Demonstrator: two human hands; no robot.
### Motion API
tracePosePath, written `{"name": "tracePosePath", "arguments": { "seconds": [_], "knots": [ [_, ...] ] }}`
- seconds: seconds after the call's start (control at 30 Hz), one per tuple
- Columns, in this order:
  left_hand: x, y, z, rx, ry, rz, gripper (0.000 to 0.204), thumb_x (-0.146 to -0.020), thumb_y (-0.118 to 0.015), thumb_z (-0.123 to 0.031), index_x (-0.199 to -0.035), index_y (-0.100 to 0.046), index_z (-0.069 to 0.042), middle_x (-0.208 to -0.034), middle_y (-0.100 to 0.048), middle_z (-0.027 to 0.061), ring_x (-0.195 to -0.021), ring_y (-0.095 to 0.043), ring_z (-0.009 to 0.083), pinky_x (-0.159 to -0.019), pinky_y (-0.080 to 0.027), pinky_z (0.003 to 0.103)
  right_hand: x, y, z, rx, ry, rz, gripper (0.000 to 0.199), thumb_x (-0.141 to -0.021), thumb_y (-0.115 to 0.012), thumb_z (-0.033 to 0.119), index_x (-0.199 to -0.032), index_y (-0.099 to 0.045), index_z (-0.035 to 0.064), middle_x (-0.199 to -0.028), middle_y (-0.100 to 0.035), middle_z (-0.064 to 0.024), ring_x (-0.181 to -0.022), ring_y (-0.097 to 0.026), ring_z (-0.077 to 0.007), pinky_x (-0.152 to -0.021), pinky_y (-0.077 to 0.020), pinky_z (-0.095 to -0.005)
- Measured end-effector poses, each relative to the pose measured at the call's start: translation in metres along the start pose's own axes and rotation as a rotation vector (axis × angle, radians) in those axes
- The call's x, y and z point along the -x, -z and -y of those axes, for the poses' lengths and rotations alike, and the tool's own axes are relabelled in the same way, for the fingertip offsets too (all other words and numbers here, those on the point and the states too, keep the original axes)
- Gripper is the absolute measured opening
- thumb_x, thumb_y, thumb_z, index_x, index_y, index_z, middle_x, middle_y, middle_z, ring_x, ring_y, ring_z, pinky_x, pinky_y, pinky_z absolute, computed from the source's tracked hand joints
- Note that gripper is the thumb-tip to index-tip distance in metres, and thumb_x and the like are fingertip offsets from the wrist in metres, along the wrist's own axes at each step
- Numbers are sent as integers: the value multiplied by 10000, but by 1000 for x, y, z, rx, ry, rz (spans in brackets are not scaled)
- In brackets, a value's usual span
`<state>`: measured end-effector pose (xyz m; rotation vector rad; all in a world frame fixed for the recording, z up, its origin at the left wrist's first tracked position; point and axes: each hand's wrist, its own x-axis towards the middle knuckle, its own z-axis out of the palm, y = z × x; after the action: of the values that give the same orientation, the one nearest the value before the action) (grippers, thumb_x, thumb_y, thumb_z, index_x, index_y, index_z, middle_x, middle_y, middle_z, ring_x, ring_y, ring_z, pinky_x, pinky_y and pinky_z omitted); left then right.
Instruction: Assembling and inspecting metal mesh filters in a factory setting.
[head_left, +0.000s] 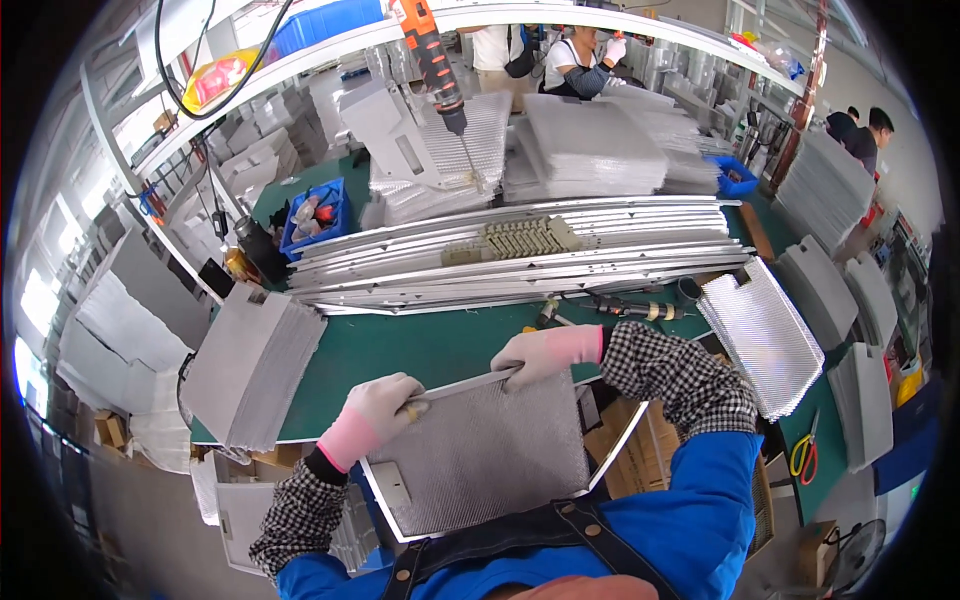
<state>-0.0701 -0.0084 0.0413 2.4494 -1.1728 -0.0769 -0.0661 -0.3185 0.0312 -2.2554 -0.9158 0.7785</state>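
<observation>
In front of my body a grey metal mesh panel [490, 450] lies tilted, with pale metal strips along its edges and a small light plate [392, 483] at its left corner. My left hand [385, 408], in a white and pink glove, is closed on the panel's far left corner. Farther right along the same far edge, my right hand [540, 357] is closed over the strip with its fingers bent. On the panel's right, a thin white frame strip [622, 443] stands out at an angle, apart from the mesh. The fingertips are partly hidden under the edge.
Long aluminium strips [380, 265] lie across the green table [400, 340]. Stacked mesh panels stand left [255, 365] and right [765, 340]. A power screwdriver [640, 308] lies beyond my right hand; another screwdriver [435, 70] hangs overhead. Scissors [806, 455] rest at right. Other people work farther back.
</observation>
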Motion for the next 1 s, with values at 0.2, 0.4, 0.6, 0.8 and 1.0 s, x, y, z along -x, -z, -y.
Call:
{"name": "tracePosePath", "arguments": {
  "seconds": [0.2, 0.4, 0.6, 0.8, 1.0],
  "knots": [
    [-17, -28, -9, 57, 56, -12, 217, -850, -709, -215, -956, -654, -33, -899, -661, 122, -852, -663, 309, -746, -529, 401, -31, -17, 19, 81, 48, -163, 265, -872, -644, 227, -1000, -655, -6, -855, -668, -165, -812, -649, -299, -743, -497, -407],
    [-29, -26, -4, 337, 161, 76, 248, -811, -749, -173, -957, -667, 11, -820, -662, 141, -750, -646, 224, -702, -509, 334, -28, -30, 10, 9, 20, -265, 289, -930, -578, 264, -1059, -635, 12, -891, -667, -174, -854, -658, -334, -757, -506, -420],
    [-20, -9, -8, 581, 260, 332, 222, -837, -697, -70, -1009, -666, 66, -773, -640, 68, -765, -588, 90, -702, -488, 276, -33, -25, 19, 76, 143, -41, 377, -976, -525, 320, -1097, -617, -24, -953, -658, -208, -940, -631, -336, -852, -478, -416],
    [-42, -25, -26, 372, 43, 231, 222, -840, -695, -58, -1019, -656, 67, -804, -671, 166, -732, -658, 210, -689, -511, 323, -6, -26, -5, -3, 76, -6, 450, -986, -524, 361, -1135, -611, -54, -1011, -661, -223, -963, -615, -332, -885, -470, -415],
    [-42, -18, -30, 283, -66, 148, 170, -826, -662, -65, -950, -638, 50, -783, -623, 194, -708, -635, 271, -679, -495, 360, 32, -14, -12, 199, 73, -128, 311, -884, -576, 260, -924, -530, -46, -842, -573, -214, -853, -587, -363, -765, -439, -453]
  ]
}}
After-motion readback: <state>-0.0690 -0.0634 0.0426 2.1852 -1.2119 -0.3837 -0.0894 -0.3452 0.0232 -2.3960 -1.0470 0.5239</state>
